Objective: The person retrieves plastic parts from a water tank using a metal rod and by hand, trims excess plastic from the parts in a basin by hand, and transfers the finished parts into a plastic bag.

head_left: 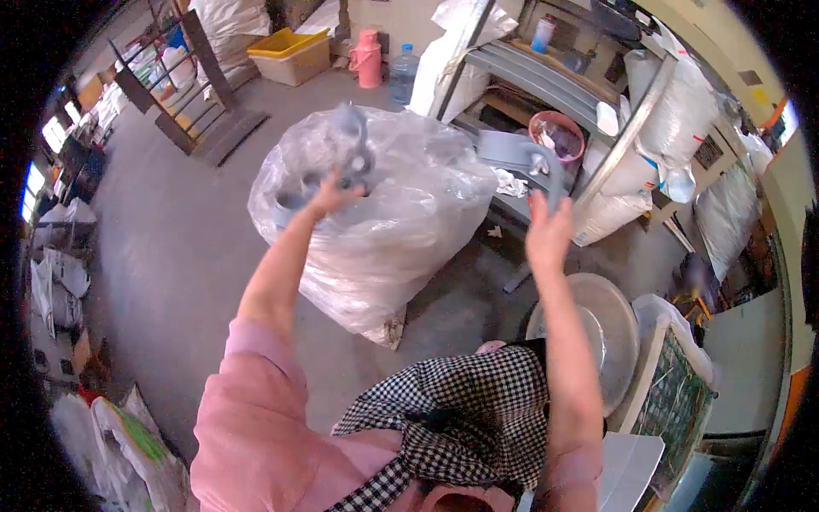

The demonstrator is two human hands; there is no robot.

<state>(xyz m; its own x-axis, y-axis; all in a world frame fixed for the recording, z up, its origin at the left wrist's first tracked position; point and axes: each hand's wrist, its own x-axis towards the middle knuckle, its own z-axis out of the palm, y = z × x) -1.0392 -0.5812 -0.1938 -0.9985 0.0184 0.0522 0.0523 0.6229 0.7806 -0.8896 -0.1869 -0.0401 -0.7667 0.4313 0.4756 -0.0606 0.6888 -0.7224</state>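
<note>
My left hand reaches over a large clear plastic bag, its fingers closed around grey plastic parts with curved arms and round ends. Motion blurs them. Another rounded grey part shows beside that hand, just above the bag. To the right, my right hand is raised and grips the curved arm of a grey plastic piece. The wide band-shaped end of this piece points left, in front of the metal shelf. The bag bulges and stands on the floor in front of me.
A grey metal rack at the right carries a pink bucket. White sacks lean beside it. A large round basin is near my right arm. Farther back are a yellow tub, a pink flask and a metal-framed trolley.
</note>
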